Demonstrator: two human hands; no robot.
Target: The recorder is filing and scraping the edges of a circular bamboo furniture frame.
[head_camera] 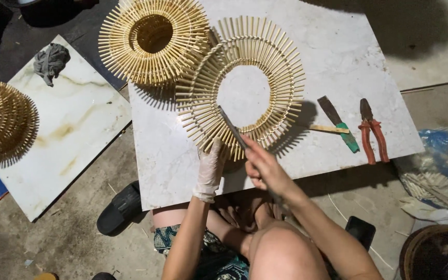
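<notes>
A ring of pale bamboo sticks [265, 67] lies on a white marble slab [338, 46]. My left hand [209, 167], in a thin white glove, grips the ring's near edge. My right hand [263, 167] is bare and holds a thin dark blade [232, 127] that rests slantwise across the sticks at the ring's near rim. A finished round bamboo-stick frame [154, 39] stands just behind the ring, touching it.
Right of the ring lie a green-handled blade [338, 123], a flat wooden stick [327, 128] and red pliers [372, 132]. A second marble slab [63, 124] at left carries a grey rag [51, 61]. Another bamboo frame [1, 120] sits far left. A black sandal [120, 207] lies on the floor.
</notes>
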